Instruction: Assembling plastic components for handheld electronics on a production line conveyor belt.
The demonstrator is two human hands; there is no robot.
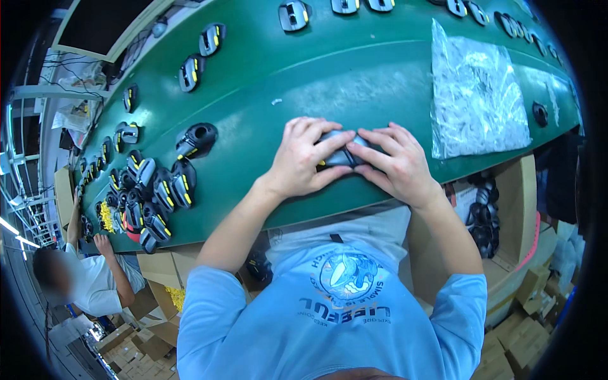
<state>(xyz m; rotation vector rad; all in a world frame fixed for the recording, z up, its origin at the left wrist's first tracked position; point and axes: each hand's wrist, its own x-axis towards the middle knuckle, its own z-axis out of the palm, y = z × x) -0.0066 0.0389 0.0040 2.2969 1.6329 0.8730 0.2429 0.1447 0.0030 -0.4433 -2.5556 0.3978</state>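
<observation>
In front of me on the green table, my left hand and my right hand close in from both sides on a grey-and-black mouse-shaped housing. Thumbs rest along its near side and fingertips press on its top, hiding most of it. A bit of yellow shows near its left end. To the left of my hands lies a similar black housing with a round opening. Beyond my right hand is a clear plastic bag full of small pale pieces.
A heap of such housings covers the left of the green table. More stand along the far side. A carton with black parts is at my right. At far left, a person sits by yellow pieces.
</observation>
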